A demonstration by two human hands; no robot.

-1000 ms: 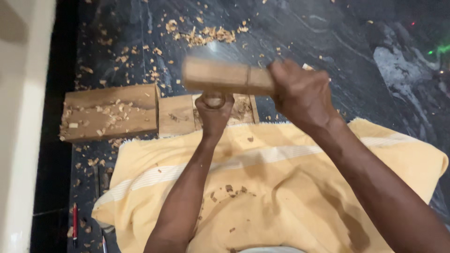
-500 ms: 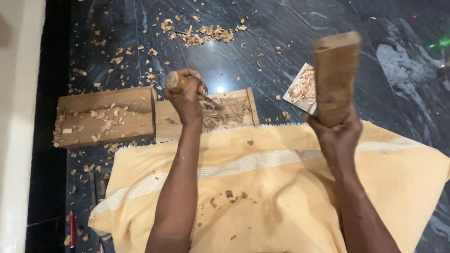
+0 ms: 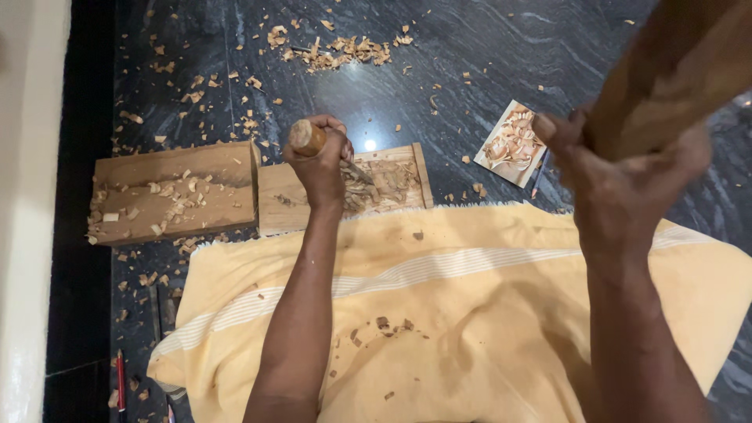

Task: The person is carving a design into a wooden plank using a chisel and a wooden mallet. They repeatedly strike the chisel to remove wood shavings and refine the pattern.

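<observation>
My left hand (image 3: pixel 319 162) is closed around a chisel with a round wooden handle (image 3: pixel 305 138); its blade rests on a partly carved wooden panel (image 3: pixel 392 182) lying on the dark floor. My right hand (image 3: pixel 627 180) grips a wooden mallet block (image 3: pixel 674 70), raised high at the right, close to the camera. Both forearms reach out over a yellow cloth (image 3: pixel 470 313) spread across my lap.
A second wooden board (image 3: pixel 172 192) covered in chips lies left of the panel. A small carved picture card (image 3: pixel 513 145) and a pencil lie to the right. Wood shavings (image 3: pixel 337 47) litter the black stone floor. A white wall edge (image 3: pixel 31 204) runs along the left.
The mallet struck the chisel a second ago, then swung up and to the right; it is now raised higher and nearer the camera. The left hand stays on the chisel.
</observation>
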